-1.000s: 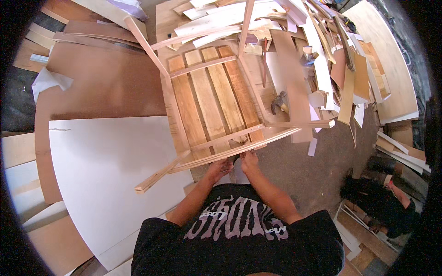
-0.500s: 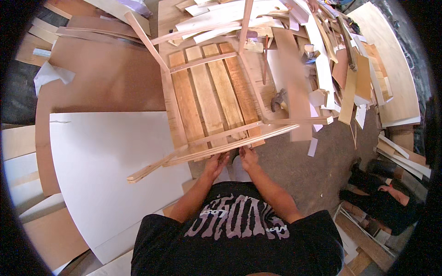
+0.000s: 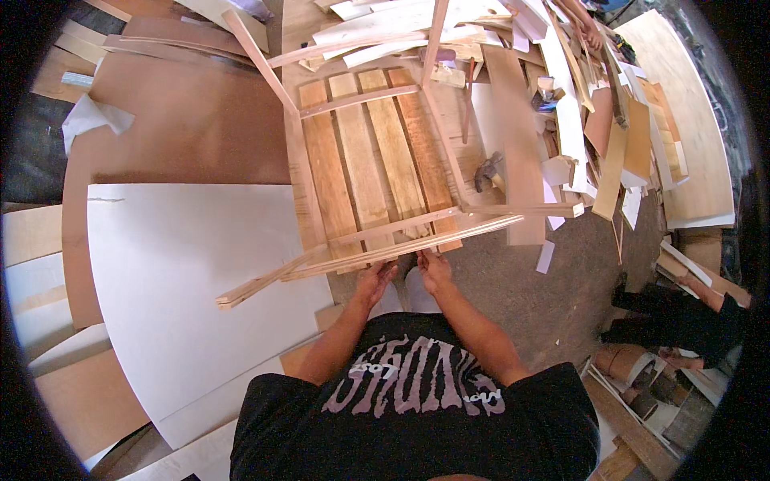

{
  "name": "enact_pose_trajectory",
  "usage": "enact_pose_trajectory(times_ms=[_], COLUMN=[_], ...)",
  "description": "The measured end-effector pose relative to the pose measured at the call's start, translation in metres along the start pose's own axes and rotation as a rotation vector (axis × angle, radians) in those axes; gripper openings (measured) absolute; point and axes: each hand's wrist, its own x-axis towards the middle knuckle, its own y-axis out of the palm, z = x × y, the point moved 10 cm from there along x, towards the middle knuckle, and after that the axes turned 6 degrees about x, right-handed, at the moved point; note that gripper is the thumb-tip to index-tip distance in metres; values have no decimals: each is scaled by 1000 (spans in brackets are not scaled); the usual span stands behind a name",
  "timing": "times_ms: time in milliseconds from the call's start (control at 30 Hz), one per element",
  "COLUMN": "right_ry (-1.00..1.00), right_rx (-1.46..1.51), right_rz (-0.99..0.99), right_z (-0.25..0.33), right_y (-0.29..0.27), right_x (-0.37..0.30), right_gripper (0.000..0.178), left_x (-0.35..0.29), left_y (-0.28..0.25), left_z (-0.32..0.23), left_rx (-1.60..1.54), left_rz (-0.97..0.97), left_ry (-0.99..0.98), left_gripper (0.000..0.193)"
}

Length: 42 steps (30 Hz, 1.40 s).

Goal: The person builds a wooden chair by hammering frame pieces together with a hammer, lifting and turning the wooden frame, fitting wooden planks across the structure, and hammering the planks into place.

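Observation:
A wooden chair frame (image 3: 459, 180) with a seat of pale slats (image 3: 363, 160) stands in front of me, with light layered strips (image 3: 401, 245) along its near side. Close beneath those strips are both my hands, side by side, at the near slat ends. My left hand (image 3: 375, 282) has its fingers curled with the tips upward. My right hand (image 3: 435, 272) is also closed, its fingertips up against the near edge of the frame. The strips and slats partly hide the fingertips, and what they grip cannot be made out.
A hammer (image 3: 490, 173) lies right of the chair, near a long brown board (image 3: 521, 152). Offcuts (image 3: 569, 120) pile up at the far right. A large white panel (image 3: 200, 305) lies at left. One co-worker (image 3: 682, 325) is low at right; another person's hand (image 3: 591, 34) shows at top right.
My hands stay at the near slat ends with little movement. The co-worker at right has shifted and reaches an arm toward the boards. Another person's hand has come further into view at top right.

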Motion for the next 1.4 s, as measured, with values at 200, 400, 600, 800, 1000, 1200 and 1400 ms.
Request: enact_pose_trajectory(times_ms=[200, 400, 600, 800, 1000, 1200, 1400], right_ry=[-5, -108, 38, -39, -97, -48, -39], right_rx=[-8, -391, -131, 8, -8, -146, -167], right_rz=[26, 219, 110, -1, -29, 17, 47], right_z=[-2, -7, -10, -8, -5, -3, -6], right_y=[0, -28, 8, -2, 3, 6, 1], right_x=[10, 57, 12, 11, 2, 5, 15], right_gripper=[21, 18, 15, 21, 21, 17, 22], left_x=[-2, -2, -2, 9, 4, 4, 8], left_y=[5, 27, 15, 14, 11, 13, 13], left_z=[-12, -29, 8, 11, 11, 14, 22], left_rx=[255, 450, -553, -513, -517, -505, -529], left_rz=[63, 103, 63, 134, 58, 93, 107], left_ry=[153, 299, -175, -93, -136, -166, -215], left_gripper=[26, 26, 26, 40, 29, 42, 35])
